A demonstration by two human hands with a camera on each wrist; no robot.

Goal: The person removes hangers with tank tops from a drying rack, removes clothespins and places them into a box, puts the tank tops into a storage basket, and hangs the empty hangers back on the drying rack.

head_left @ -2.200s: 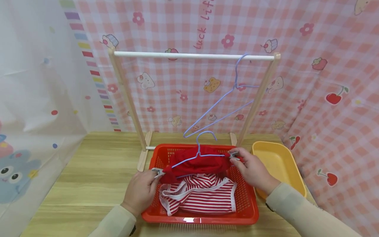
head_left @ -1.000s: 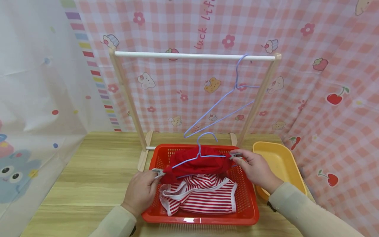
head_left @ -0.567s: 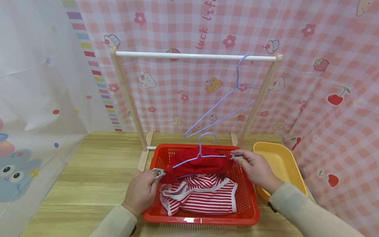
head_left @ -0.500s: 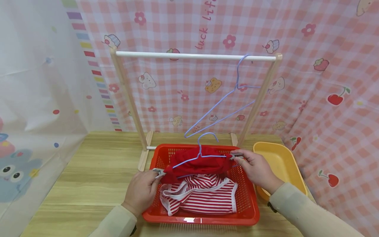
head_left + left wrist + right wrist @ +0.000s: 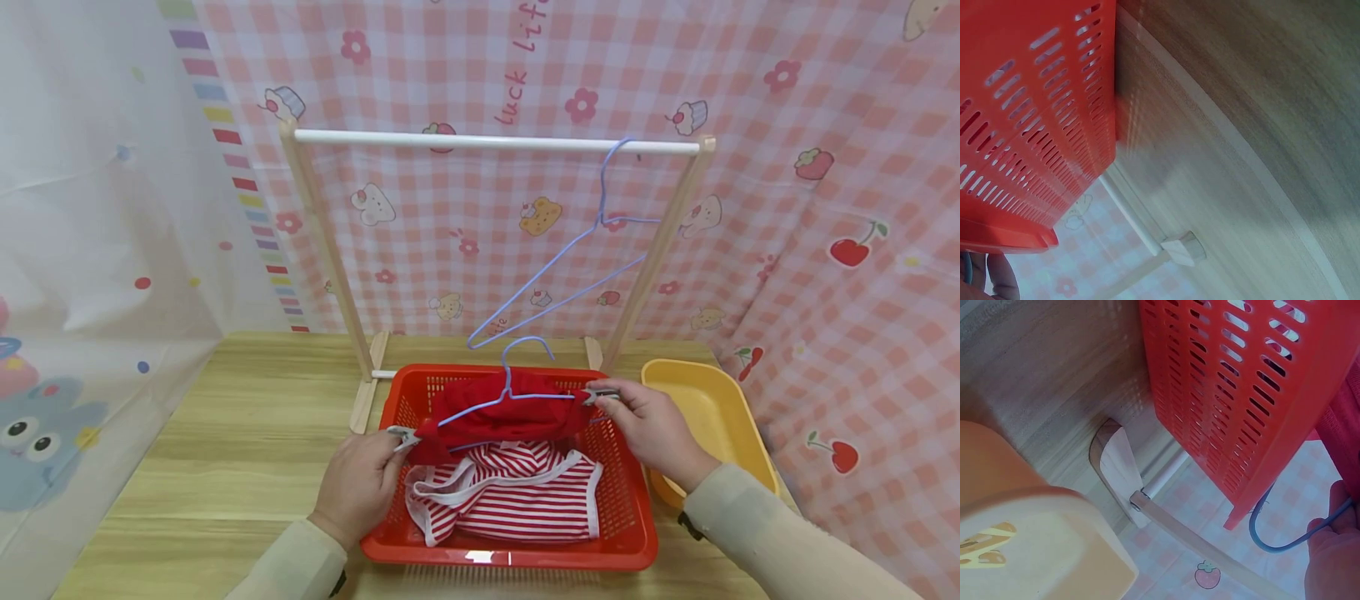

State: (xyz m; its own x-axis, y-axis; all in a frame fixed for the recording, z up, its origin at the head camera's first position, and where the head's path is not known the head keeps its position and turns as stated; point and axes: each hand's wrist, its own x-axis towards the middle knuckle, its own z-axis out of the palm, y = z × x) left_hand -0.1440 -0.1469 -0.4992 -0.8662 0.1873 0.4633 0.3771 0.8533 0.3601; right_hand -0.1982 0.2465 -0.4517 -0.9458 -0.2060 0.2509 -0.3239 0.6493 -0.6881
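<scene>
Both hands are over the red basket (image 5: 510, 557) in the head view. A lavender wire hanger (image 5: 507, 367) lies across a red garment (image 5: 510, 421) there, hook upward. My left hand (image 5: 356, 479) pinches a grey clothespin (image 5: 405, 436) at the garment's left corner. On the other side my right hand (image 5: 652, 429) pinches another grey clothespin (image 5: 600, 395) at the right corner. The rounded wire end of the hanger (image 5: 1266, 547) sticks out past the basket beside the right fingers in the right wrist view. A red-and-white striped garment (image 5: 525, 508) lies nearer in the basket.
Behind the basket stands a wooden rack with a white rod (image 5: 450, 139). A second lavender hanger (image 5: 540, 271) hangs from it toward the right. A yellow tray (image 5: 750, 425) sits right of the basket, with yellow clothespins (image 5: 988, 544) inside. A checked cloth backs the table.
My right hand has shifted slightly right and resettled on its clothespin since the oldest frame. The left hand, hanger and garments hold nearly the same place.
</scene>
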